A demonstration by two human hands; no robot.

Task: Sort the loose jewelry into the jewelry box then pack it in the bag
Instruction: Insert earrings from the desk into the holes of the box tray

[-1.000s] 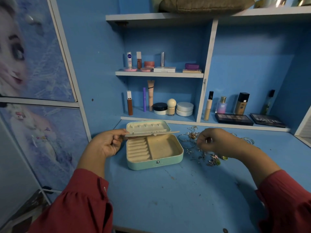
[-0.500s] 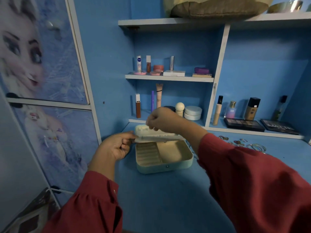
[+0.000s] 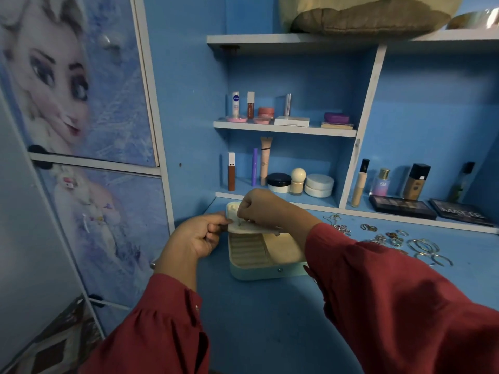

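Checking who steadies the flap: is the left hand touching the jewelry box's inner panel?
Touching. The head view shows the left hand pinching the inner panel edge.

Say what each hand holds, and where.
Left hand pinches the left end of the jewelry box's inner flap. Right hand pinches something tiny over it; unidentifiable.

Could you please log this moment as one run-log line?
left hand: holds inner flap | right hand: fingers on flap | jewelry box: open | loose jewelry: on desk, right of box
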